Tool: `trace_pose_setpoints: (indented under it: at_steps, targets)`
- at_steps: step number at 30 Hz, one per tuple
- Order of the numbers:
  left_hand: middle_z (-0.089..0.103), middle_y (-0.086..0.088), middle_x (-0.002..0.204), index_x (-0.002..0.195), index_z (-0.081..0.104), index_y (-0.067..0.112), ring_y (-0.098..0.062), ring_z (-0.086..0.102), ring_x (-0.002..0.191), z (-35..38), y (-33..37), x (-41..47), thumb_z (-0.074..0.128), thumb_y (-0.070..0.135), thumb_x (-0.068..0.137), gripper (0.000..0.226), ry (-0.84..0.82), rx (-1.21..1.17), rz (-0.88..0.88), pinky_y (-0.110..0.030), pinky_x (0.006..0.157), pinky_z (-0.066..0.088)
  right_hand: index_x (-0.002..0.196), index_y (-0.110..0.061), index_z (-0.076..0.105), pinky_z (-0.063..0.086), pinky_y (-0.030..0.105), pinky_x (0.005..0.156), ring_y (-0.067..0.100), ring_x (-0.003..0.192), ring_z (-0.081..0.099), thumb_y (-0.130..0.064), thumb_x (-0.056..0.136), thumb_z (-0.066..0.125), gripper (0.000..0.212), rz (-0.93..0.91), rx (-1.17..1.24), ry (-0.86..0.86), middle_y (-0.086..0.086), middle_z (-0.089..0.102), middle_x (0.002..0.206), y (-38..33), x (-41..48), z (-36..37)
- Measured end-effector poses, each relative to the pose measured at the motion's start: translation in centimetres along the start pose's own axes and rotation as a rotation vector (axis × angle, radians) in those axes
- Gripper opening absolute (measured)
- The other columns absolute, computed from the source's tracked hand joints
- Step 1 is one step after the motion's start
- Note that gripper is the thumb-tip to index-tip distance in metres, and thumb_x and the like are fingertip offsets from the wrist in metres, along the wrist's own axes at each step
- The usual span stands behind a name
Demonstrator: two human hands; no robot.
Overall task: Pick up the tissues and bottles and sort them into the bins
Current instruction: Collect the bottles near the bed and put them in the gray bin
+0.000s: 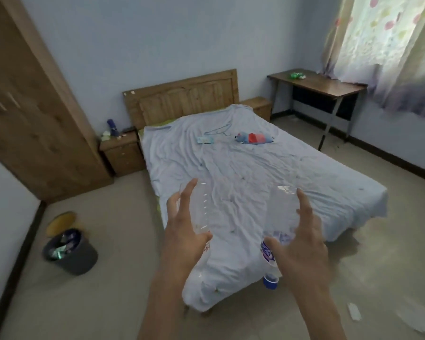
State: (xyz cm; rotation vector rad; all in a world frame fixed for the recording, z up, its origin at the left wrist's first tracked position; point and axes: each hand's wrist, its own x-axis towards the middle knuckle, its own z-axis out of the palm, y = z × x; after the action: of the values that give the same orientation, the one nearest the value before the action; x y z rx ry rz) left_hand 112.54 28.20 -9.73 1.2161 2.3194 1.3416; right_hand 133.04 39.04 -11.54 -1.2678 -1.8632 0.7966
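Your left hand (184, 231) holds a clear ribbed plastic bottle (203, 204), with the fingers spread along its side and the thumb low against it. Your right hand (302, 244) grips a clear blue-capped plastic bottle (279, 212) that carries a blue-and-white label, its cap pointing down below the palm. Both hands are raised over the foot of a bed with a crumpled pale blue sheet (255, 173).

Below and to the right of your right hand, a white tissue scrap (353, 311), blurred, lies on the beige floor. To the left of your left hand, well apart, stands a dark grey round bin (84, 261) with a yellow lid tipped open; it holds wrappers.

Beyond both hands, three items lie on the sheet:
- a thin blue wire hanger (219, 130)
- a flat pale packet (205, 140)
- a grey-and-red plush toy (253, 138)

Farther left stands a wooden nightstand (120, 155). Farther right stands a brown desk (317, 85).
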Motion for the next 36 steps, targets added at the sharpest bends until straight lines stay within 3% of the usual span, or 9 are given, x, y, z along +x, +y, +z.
trace_pose_setpoints:
  at_steps: [3,7,11,14,18,23,28,32,36]
  targets:
    - [0.028,0.013,0.155,0.151,0.020,0.068,-0.012,0.055,0.124,-4.3,-3.1,0.1,0.089,-0.001,0.069,0.128,0.070,0.025,-0.029,-0.007,0.078,0.049,0.158,-0.056,0.012,0.049,0.039,0.078,0.016,0.093,0.055,-0.013,0.073,0.090,0.124,-0.052,0.027,-0.080,-0.003,0.047,0.143,-3.2,-0.6,4.1]
    - [0.029,0.015,0.156,0.152,0.022,0.065,0.000,0.056,0.115,-10.3,-7.1,0.6,0.089,0.001,0.070,0.123,0.152,0.052,-0.042,-0.002,0.075,0.045,0.158,-0.055,0.011,0.045,0.037,0.076,0.020,0.091,0.057,-0.012,0.072,0.089,0.124,-0.102,0.041,-0.138,-0.002,0.047,0.141,-7.3,-1.6,9.9]
    - [0.034,0.012,0.151,0.151,0.025,0.065,-0.018,0.058,0.125,-17.0,-11.5,1.6,0.092,0.001,0.066,0.125,0.241,0.073,-0.068,-0.041,0.096,0.058,0.159,-0.054,0.010,0.046,0.038,0.075,0.021,0.097,0.059,-0.013,0.073,0.089,0.124,-0.125,0.048,-0.181,-0.002,0.047,0.142,-11.7,-2.8,16.4]
    - [0.033,0.007,0.153,0.152,0.023,0.066,-0.023,0.055,0.131,-22.3,-15.5,2.1,0.094,-0.001,0.063,0.131,0.294,0.081,-0.125,-0.050,0.102,0.056,0.159,-0.055,0.011,0.055,0.045,0.081,0.025,0.109,0.064,-0.013,0.071,0.091,0.126,-0.153,0.076,-0.204,-0.003,0.047,0.144,-15.4,-4.1,21.6]
    - [0.037,0.011,0.146,0.150,0.025,0.067,-0.021,0.055,0.126,-28.3,-20.9,1.8,0.094,-0.002,0.061,0.132,0.364,0.080,-0.179,-0.048,0.101,0.056,0.158,-0.056,0.011,0.055,0.046,0.083,0.025,0.106,0.065,-0.013,0.072,0.089,0.125,-0.187,0.088,-0.287,-0.007,0.046,0.145,-19.7,-6.7,28.1]
    - [0.034,0.010,0.154,0.150,0.025,0.067,-0.024,0.057,0.130,-34.0,-27.0,1.2,0.094,-0.002,0.060,0.133,0.443,0.089,-0.272,-0.049,0.097,0.059,0.159,-0.056,0.010,0.047,0.040,0.072,0.031,0.102,0.064,-0.016,0.073,0.086,0.121,-0.247,0.040,-0.382,-0.005,0.043,0.147,-23.8,-8.3,34.8]
    - [0.037,0.016,0.141,0.147,0.029,0.067,-0.007,0.059,0.120,-38.1,-31.6,2.0,0.093,-0.002,0.060,0.129,0.544,0.062,-0.323,-0.034,0.094,0.057,0.157,-0.058,0.010,0.043,0.035,0.072,0.018,0.091,0.055,-0.017,0.075,0.087,0.120,-0.272,0.052,-0.475,-0.007,0.043,0.143,-27.3,-7.7,41.1]
    - [0.038,0.015,0.139,0.148,0.033,0.063,-0.007,0.055,0.120,-41.1,-34.8,4.3,0.092,-0.001,0.060,0.124,0.641,0.081,-0.379,-0.028,0.094,0.052,0.154,-0.060,0.007,0.046,0.039,0.079,0.028,0.108,0.061,-0.019,0.075,0.088,0.120,-0.290,0.052,-0.535,-0.003,0.044,0.145,-30.0,-5.4,47.3]
    - [0.035,0.018,0.138,0.148,0.030,0.067,-0.016,0.060,0.122,-44.7,-38.0,8.1,0.092,0.000,0.062,0.125,0.723,0.121,-0.402,-0.039,0.097,0.058,0.156,-0.056,0.007,0.052,0.049,0.089,0.034,0.123,0.058,-0.017,0.073,0.091,0.124,-0.306,0.052,-0.569,0.006,0.047,0.146,-32.7,-1.0,55.2]
